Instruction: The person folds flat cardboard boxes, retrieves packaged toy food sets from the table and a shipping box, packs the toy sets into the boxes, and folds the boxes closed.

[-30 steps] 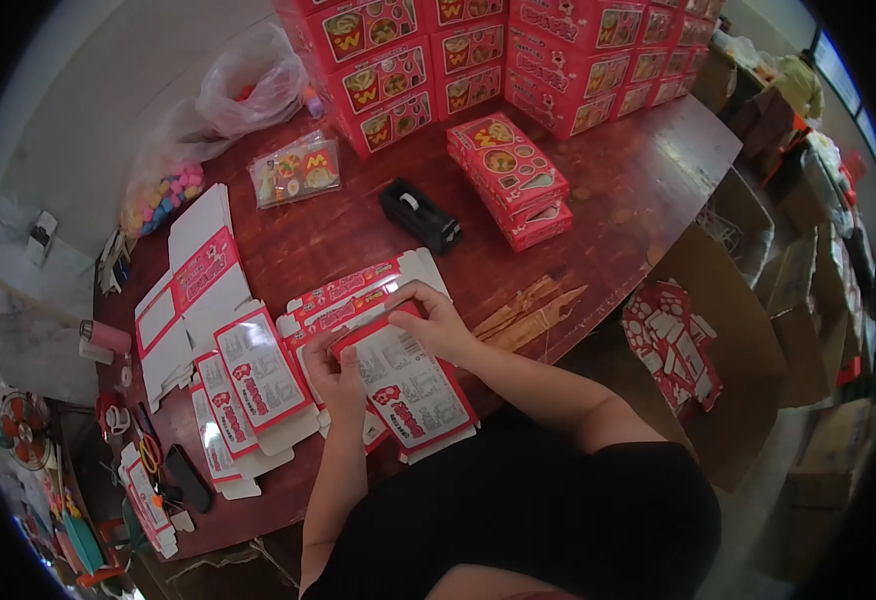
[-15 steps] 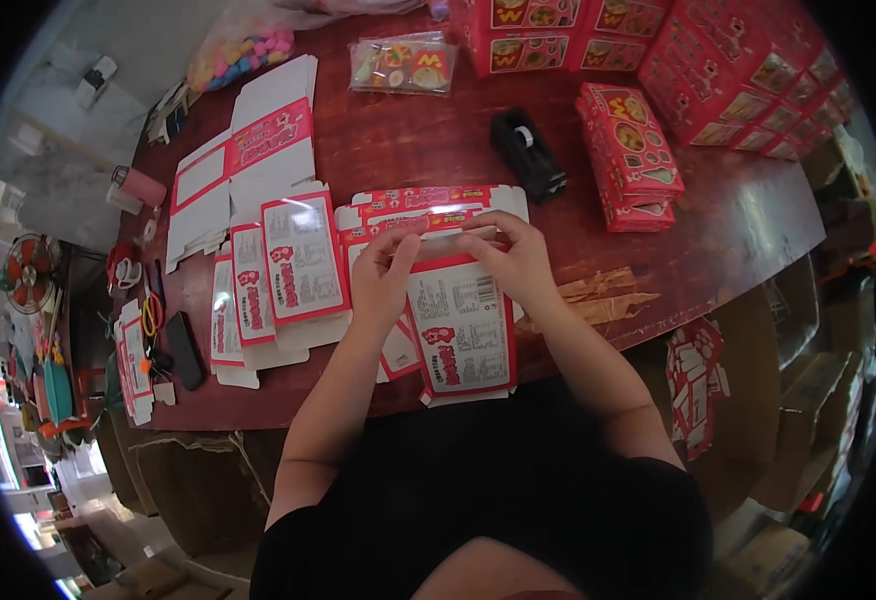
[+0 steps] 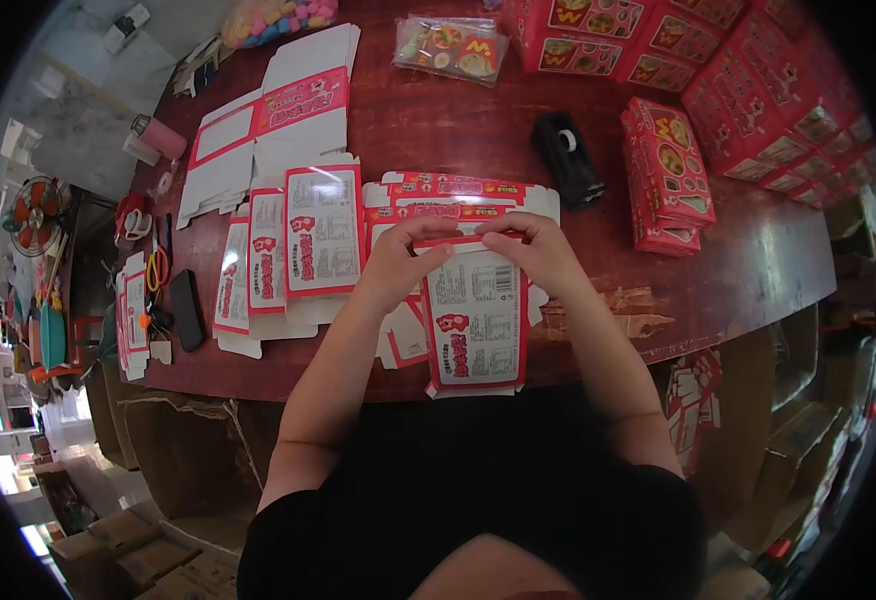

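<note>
A pink-and-white printed cardboard box [image 3: 476, 330] lies in front of me at the table's front edge, its panel of small print facing up. Both hands are at its far end. My left hand [image 3: 405, 262] grips the left part of that end, thumb along the top edge and fingers curled behind. On the right part, my right hand [image 3: 540, 254] does the same, thumb pressed near the edge. The fingers partly hide the end flap. Beyond my hands lie more printed flat boxes [image 3: 458, 187], with overlapping ones [image 3: 322, 235] to the left.
A black tape dispenser [image 3: 566, 160] stands beyond my right hand. Stacked pink packets [image 3: 666, 175] and large walls of pink boxes [image 3: 758, 90] fill the right back. Flattened cartons [image 3: 298, 110], scissors [image 3: 157, 268] and a dark phone-like object [image 3: 187, 310] are at left.
The box's white end flap stood up between my fingers and now looks folded down, with my thumbs at the edge. The view has shifted, so the table's things appear farther right.
</note>
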A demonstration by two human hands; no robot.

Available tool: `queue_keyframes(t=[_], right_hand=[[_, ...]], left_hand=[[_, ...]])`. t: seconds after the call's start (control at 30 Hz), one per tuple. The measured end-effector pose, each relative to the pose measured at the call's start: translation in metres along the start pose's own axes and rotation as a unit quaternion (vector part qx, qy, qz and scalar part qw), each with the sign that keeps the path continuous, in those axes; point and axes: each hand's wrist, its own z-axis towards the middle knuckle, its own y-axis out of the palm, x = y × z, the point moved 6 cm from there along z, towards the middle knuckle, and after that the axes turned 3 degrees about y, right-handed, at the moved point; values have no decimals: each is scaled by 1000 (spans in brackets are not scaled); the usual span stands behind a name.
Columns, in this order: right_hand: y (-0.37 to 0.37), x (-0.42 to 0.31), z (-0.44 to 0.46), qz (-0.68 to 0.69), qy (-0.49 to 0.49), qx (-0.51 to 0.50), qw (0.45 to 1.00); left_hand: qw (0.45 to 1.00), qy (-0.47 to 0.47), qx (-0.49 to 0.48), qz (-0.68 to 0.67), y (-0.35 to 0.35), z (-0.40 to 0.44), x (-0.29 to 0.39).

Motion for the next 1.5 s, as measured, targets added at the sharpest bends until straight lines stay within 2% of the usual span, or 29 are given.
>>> queue_keyframes(t=[0.07,0.17,0.2,0.3,0.4,0.43,0.5,0.63,0.73,0.77,0.83,0.93,0.97,1.03,1.07,1.13,1.2,1.3,1.33,1.4,1.43,1.5], right_hand=[[6,-2,-14,37,17,69,997],[7,13,-16,86,33,149,984],[6,18,-17,102,36,172,979],[1,15,-8,247,18,178,952],[-4,25,-2,341,46,118,931],[-6,29,0,365,72,70,925],[-11,23,-3,321,86,-5,943],[-20,9,-15,134,-46,-50,989],[-21,-5,-30,14,-89,15,996],[-20,-5,-33,15,-111,40,993],[-18,-2,-37,16,-158,88,983],[-25,10,-24,210,-115,99,966],[-27,5,-16,373,-176,69,908],[-54,19,-14,378,-120,156,905],[-63,36,-14,362,-59,191,910],[-53,54,-17,222,23,118,968],[-24,55,-31,93,4,10,996],[-2,46,-51,222,-13,98,970],[-18,46,-47,317,-44,143,937],[-49,45,-40,483,-135,216,838],[-64,32,-39,475,-126,194,849],[-83,17,-42,410,-115,177,887]], left_hand=[[999,29,-8,20,-2,2,-4],[997,-11,58,45,-3,4,-7],[997,1,53,64,-2,5,-6],[995,24,13,99,3,5,-1],[992,23,-70,105,10,-7,15],[989,31,-89,116,11,-12,23],[987,18,-110,119,8,-14,23],[992,-34,-107,62,1,-10,3],[994,-26,-110,14,3,-8,-4],[994,-18,-111,0,3,-7,-4],[995,-6,-92,-46,3,-5,-4],[988,-7,-5,-154,-13,0,-4],[980,-11,34,-195,-22,2,-4],[934,53,159,-316,-51,4,7],[921,82,179,-335,-65,5,9],[895,110,205,-380,-73,4,11],[880,119,219,-405,-66,-2,12],[874,94,258,-402,-36,-9,-3],[890,78,230,-385,-23,-10,-9],[968,23,164,-187,0,-19,-10],[994,6,99,-34,2,-22,-11],[986,75,126,74,-11,-23,-10]])
